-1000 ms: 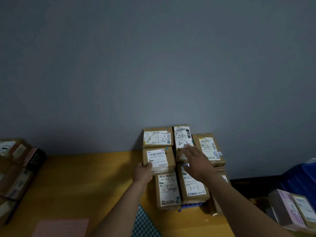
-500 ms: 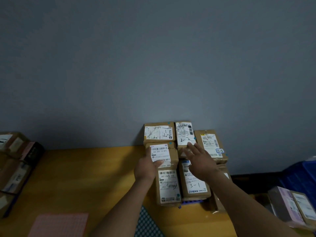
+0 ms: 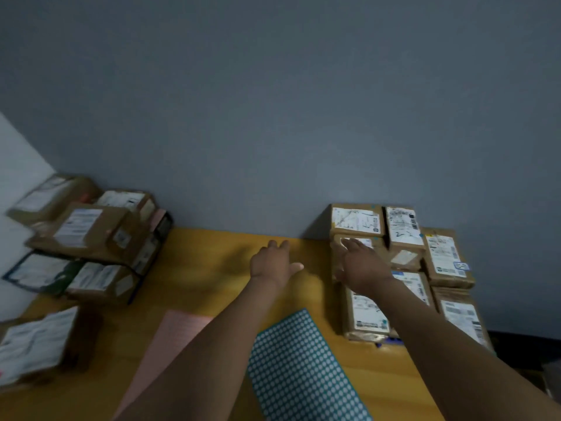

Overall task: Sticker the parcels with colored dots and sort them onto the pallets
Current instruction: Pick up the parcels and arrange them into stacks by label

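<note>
Several brown parcels with white labels lie packed together at the right, against the grey wall. My right hand rests flat, fingers straight, on the small parcel at the group's left edge. My left hand hovers over the bare yellow table, fingers spread and holding nothing. A teal dot-sticker sheet and a pink sticker sheet lie on the table under my forearms. A second pile of parcels stands at the left.
The yellow table runs between the two parcel groups. One more parcel lies at the near left. A grey wall closes the far side. A dark gap drops off beyond the right parcels.
My left hand let go of the small parcel and moved left over the table. My right hand slid left onto that parcel. The view swung left, bringing the left pile in.
</note>
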